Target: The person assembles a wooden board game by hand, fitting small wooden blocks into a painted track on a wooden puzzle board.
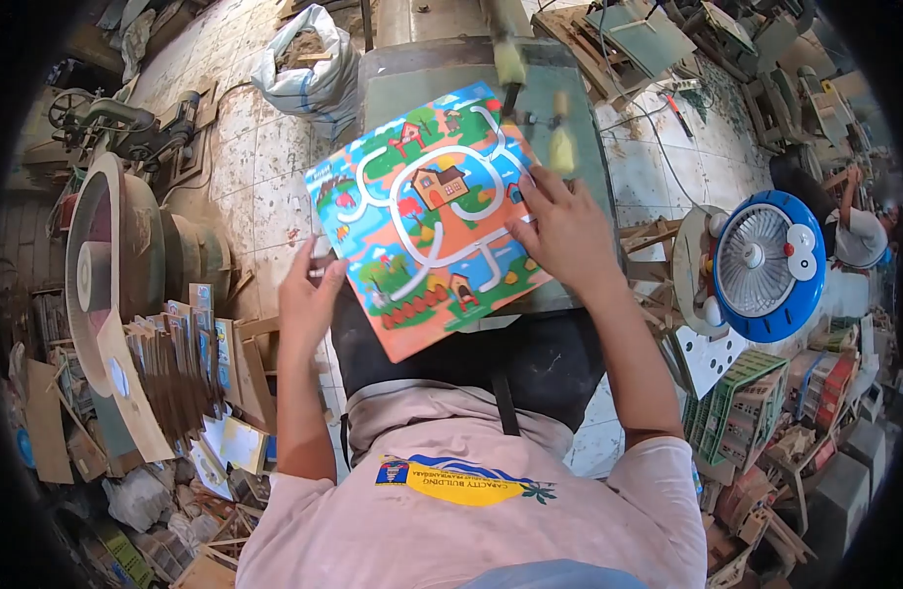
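A square, brightly printed maze board (437, 231) with curved white tracks, houses and trees lies tilted over the front of a grey-green metal machine table (579, 108). My right hand (569, 231) grips its right edge, with thumb and fingertips over the printed face. At the left edge, my left hand (312, 294) holds the board with the thumb near the rim; some of its fingers are hidden. Just beyond the far right corner, a blurred pale-yellow-tipped machine part (508, 64) hangs down. Beside it is another blurred yellowish piece (561, 147).
A white sack (309, 74) stands behind on the left. To the left are a large round machine wheel (98, 280) and a row of upright boards (172, 368). On the right stand a blue fan (766, 265) and a green crate (736, 407). Another person (854, 231) sits far right.
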Available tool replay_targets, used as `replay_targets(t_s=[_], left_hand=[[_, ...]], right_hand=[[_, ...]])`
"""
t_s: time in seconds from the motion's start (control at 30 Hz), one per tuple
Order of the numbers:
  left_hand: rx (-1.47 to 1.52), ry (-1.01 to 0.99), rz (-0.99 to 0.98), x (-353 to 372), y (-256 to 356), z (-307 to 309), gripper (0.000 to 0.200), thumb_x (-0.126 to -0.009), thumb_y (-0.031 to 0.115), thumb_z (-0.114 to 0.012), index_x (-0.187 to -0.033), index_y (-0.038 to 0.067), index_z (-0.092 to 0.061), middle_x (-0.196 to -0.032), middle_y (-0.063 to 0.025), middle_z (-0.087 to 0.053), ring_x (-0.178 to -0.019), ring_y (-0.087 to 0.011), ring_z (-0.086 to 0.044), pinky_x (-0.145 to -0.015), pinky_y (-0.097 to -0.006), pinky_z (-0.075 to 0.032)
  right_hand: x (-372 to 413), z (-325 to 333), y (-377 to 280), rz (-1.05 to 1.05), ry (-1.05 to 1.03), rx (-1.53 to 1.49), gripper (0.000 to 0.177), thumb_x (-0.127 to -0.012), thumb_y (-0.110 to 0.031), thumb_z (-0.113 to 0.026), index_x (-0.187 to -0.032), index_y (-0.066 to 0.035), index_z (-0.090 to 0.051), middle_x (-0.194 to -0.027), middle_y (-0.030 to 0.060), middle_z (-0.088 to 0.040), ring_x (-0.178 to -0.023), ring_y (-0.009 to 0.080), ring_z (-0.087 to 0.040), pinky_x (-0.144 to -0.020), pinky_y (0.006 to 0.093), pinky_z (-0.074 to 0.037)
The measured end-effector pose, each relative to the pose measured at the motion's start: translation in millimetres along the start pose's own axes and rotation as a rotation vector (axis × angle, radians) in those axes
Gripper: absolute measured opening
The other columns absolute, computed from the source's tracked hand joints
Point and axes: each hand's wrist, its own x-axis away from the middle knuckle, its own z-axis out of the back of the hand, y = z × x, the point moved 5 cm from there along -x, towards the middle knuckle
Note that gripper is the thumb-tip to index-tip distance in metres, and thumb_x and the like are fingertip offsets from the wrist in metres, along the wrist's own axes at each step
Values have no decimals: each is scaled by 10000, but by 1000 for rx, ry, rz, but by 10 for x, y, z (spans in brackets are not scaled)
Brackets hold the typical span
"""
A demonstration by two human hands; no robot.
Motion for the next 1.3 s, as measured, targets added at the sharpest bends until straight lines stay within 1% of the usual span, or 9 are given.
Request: replay_targets(t_s=[0.07, 0.13, 0.2, 0.23, 0.4, 0.47, 0.57, 0.67, 1.3], left_hand=[[148, -83, 92, 131, -87, -175, 729, -1024, 255, -777, -1606, -52, -463, -1331, -193, -724, -1199, -213, -690, -1025, -355, -549], [263, -103, 78, 205, -31, -296, 664, -1062, 223, -710, -1614, -44, -455, -1391, -167, -690, -1213, -195, -669, -1044, -347, -533], [291, 30, -103, 157, -119, -347, 598, -1103, 195, -618, -1623, -40, -440, -1456, -166, -657, -1239, -183, -655, -1068, -331, -515], [355, 31, -70, 85, -79, -323, 551, -1120, 163, -554, -1620, -47, -454, -1461, -168, -662, -1252, -175, -648, -1083, -321, -503], [380, 3, -79, -648, -177, -143, 503, -1131, 165, -561, -1580, -59, -522, -1441, -153, -686, -1253, -162, -642, -1082, -319, -506], [393, -26, -99, -860, -179, -81, 491, -1134, 170, -568, -1567, -61, -542, -1429, -149, -696, -1248, -158, -643, -1077, -316, -509], [386, -81, -110, -1050, -169, -59, 502, -1138, 211, -602, -1561, -54, -555, -1390, -139, -720, -1206, -153, -662, -1052, -306, -524], [339, -85, -133, -1093, -87, -32, 493, -1141, 211, -599, -1559, -48, -562, -1388, -137, -722, -1196, -149, -664, -1044, -305, -529], [299, -66, -140, -1016, -101, -67, 469, -1146, 181, -567, -1563, -33, -564, -1363, -143, -736, -1197, -139, -658, -1039, -312, -528]], right_hand=[[33, -8, -54, -66, -31, -21, 596, -893, -397, -832, -1345, -32, -695, -1393, 93, -632, -1070, 355, -642, -910, 460, -592], [57, -27, -120, -102, -57, -42, 623, -889, -410, -837, -1361, -31, -689, -1406, 96, -626, -1087, 354, -638, -916, 459, -590], [72, -68, -150, -136, -90, -66, 650, -884, -423, -841, -1376, -29, -683, -1420, 98, -619, -1104, 352, -634, -921, 458, -589], [93, -76, -163, -132, -73, -105, 669, -878, -440, -846, -1378, -27, -681, -1414, 107, -618, -1118, 357, -625, -955, 480, -573], [162, -97, -279, -107, -46, -111, 765, -838, -489, -877, -1395, -7, -670, -1450, 157, -605, -1255, 398, -584, -1077, 541, -501], [214, -116, -367, -88, -52, -149, 935, -770, -537, -919, -1440, 42, -621, -1557, 238, -529, -1431, 451, -502, -1185, 566, -423], [287, -120, -470, -84, -108, -196, 1116, -690, -562, -961, -1493, 90, -542, -1646, 306, -420, -1550, 498, -387, -1249, 574, -372], [296, -175, -492, -102, -138, -229, 1209, -651, -564, -984, -1519, 114, -486, -1675, 334, -361, -1576, 525, -336, -1280, 590, -335], [196, -245, -211, -62, -107, -300, 1256, -627, -539, -996, -1584, 79, -466, -1709, 305, -351, -1603, 494, -317, -1307, 557, -326]])
